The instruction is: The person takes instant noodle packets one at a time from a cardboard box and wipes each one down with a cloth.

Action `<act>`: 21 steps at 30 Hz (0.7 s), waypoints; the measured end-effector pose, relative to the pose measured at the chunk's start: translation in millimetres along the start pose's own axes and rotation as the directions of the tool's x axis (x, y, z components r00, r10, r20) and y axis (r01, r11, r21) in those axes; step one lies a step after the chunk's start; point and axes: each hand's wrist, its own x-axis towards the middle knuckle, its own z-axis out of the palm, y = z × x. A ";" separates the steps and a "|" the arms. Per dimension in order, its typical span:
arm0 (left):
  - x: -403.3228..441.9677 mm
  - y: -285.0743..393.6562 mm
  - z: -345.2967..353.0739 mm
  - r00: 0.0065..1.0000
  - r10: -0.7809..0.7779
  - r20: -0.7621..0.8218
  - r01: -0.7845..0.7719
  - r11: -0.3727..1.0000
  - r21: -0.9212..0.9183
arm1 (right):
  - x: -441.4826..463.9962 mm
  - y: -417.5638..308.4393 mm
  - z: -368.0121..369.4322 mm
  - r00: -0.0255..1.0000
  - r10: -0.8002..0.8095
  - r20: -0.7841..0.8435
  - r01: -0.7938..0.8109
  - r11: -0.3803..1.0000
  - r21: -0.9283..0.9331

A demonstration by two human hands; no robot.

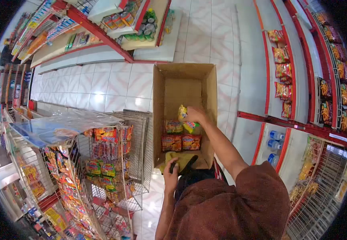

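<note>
A tall open cardboard box (157,92) stands in front of me. My right hand (195,115) reaches inside it, fingers closed on a small yellow packet (182,112). Just below that hand lies a yellow-green packet (190,127), beside another green-and-yellow noodle packet (173,127). Two orange-red noodle packets (171,143) sit side by side nearer to me. At the near end of the box, my left hand (171,172) has its fingers curled around something dark that I cannot make out. An olive-yellow cloth (181,159) and a black strap-like piece (191,163) are next to it.
On the left stands a wire rack (137,148) with noodle packets, topped by clear plastic sheeting (69,122). Shelves on the right hold red snack packets (283,72) and water bottles (275,146). Cans (117,21) stand on a shelf ahead. The floor (117,80) is white tile.
</note>
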 end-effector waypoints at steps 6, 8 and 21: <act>-9.8 -14.9 -4.6 0.999 0.028 -0.034 -0.032 0.994 -0.105 | -76.5 -13.7 -15.3 0.879 -0.431 0.206 0.327 0.858 0.397; -16.1 -44.5 -5.7 0.999 -0.031 -0.009 0.026 0.929 -0.369 | -103.4 -32.5 -2.0 0.829 -0.481 0.286 0.375 0.857 0.353; -171.7 -81.4 -82.5 0.974 -0.012 -0.226 -0.148 0.723 -0.674 | -181.2 -86.7 212.3 0.810 -0.476 0.342 0.235 0.798 0.554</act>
